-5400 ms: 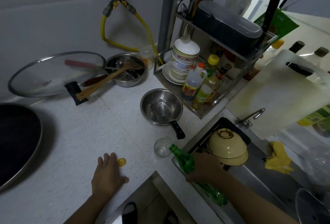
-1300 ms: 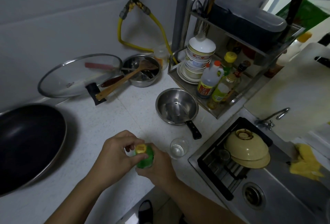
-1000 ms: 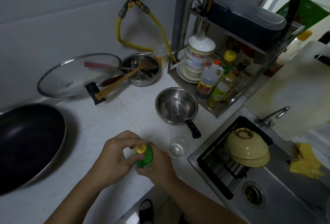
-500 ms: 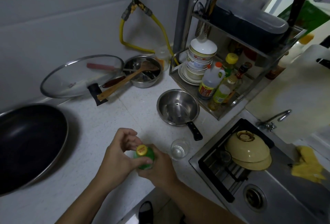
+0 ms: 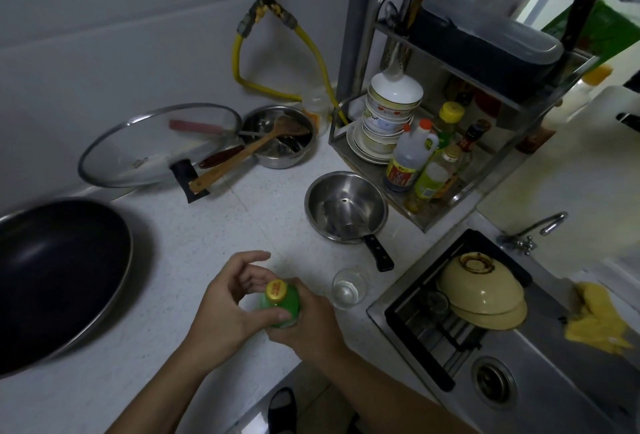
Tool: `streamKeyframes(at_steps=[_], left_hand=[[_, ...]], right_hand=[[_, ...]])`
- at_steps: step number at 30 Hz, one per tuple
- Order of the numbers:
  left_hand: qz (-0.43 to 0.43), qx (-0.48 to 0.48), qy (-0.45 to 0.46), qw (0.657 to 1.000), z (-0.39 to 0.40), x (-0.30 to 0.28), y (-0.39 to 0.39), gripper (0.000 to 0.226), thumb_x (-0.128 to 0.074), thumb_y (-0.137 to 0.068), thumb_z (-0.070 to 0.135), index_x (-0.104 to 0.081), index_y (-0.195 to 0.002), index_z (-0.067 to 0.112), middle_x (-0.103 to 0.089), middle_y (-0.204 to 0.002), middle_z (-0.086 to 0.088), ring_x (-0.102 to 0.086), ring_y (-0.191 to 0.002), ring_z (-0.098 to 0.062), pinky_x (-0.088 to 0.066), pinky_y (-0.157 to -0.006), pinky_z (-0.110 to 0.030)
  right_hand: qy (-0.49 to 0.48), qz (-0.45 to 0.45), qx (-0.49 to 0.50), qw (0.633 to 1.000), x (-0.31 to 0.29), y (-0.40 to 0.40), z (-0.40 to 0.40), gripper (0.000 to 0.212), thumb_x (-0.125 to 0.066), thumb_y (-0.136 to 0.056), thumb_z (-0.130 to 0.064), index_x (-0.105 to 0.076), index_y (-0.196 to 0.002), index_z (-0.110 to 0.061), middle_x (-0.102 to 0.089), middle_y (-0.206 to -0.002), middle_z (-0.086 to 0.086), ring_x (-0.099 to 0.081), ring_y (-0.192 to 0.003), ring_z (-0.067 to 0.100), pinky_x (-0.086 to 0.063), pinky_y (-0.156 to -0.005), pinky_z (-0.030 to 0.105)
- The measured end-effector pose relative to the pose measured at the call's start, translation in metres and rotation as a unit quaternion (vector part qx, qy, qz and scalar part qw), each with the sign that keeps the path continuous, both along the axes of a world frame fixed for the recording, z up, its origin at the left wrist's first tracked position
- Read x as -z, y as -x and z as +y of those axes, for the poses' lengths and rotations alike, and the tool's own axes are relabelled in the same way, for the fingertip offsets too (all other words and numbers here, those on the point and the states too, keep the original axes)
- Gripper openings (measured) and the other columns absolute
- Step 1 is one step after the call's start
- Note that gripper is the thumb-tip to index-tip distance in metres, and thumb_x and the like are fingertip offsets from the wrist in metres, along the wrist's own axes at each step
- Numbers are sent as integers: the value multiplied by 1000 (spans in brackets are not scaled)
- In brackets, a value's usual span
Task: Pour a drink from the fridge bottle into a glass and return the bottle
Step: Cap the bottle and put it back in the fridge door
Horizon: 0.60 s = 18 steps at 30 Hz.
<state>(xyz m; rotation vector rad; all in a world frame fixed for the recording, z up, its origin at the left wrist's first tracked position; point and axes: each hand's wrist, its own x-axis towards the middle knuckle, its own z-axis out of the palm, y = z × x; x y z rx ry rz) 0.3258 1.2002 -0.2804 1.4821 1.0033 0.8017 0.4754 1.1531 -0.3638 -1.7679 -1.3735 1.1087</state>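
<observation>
The green bottle (image 5: 281,305) stands upright on the white counter (image 5: 221,232) near its front edge, seen from almost straight above, with its yellow cap (image 5: 276,290) on the neck. The right hand (image 5: 311,319) is wrapped around the bottle's body, fingers closed on it. The left hand (image 5: 225,305) sits beside the cap with its thumb laid against the bottle's shoulder and its fingers curled loosely above, not clamped on the cap. Red marks are printed on the cap, too small to read.

The glass (image 5: 349,288) stands just to the right of the bottle, apart from the right hand, with a little clear liquid in its bottom. Right of the glass the counter ends at the rim of the sink (image 5: 554,381), where yellow bowls (image 5: 483,295) lie upturned on a black rack. Behind the glass sits a steel pan (image 5: 346,206), its black handle pointing toward the glass. A dark wok (image 5: 52,281) fills the left side of the counter. Between the wok, the pan and the hands there is a bare stretch of counter. Further back a glass lid (image 5: 156,146) leans on the wall. A condiment bottle (image 5: 408,160) on the metal shelf carries a red and yellow label whose writing cannot be read.
</observation>
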Motion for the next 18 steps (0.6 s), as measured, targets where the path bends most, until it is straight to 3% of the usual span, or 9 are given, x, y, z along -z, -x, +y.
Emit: streamKeyframes(at_steps=[4, 8, 13, 18], left_hand=[[20, -50, -14, 998, 0, 0, -8, 53, -92, -40, 36, -64, -85, 27, -71, -90, -6, -68, -83, -19, -58, -76, -27], [32, -52, -32, 998, 2, 1, -9, 37, -93, -48, 34, -70, -76, 24, -73, -83, -5, -70, -80, -19, -59, -76, -29], [7, -7, -22, 1000, 3, 0, -4, 28, -85, -65, 31, -76, -89, 22, -76, -91, -2, -70, -89, -19, -58, -84, -32], [10, 28, -16, 999, -2, 1, 1, 48, -74, -70, 34, -67, -117, 27, -73, -106, 1, -66, -104, -19, -54, -92, -30]], right_hand=[[1, -7, -4, 1000, 1, 0, 0, 59, -83, -64, -33, -57, -117, -36, -72, -100, -12, -67, -88, 3, -59, -75, 26], [11, -8, -12, 1000, 0, 0, 1, 60, -83, -66, -31, -55, -119, -36, -71, -102, -12, -67, -90, 4, -58, -77, 24], [9, -8, -9, 1000, -3, -1, 1, 59, -83, -66, -32, -55, -118, -37, -71, -103, -12, -67, -91, 4, -55, -75, 22], [7, -4, -8, 1000, -2, 1, 1, 61, -83, -66, -33, -56, -120, -37, -70, -107, -12, -66, -97, 4, -58, -85, 31]])
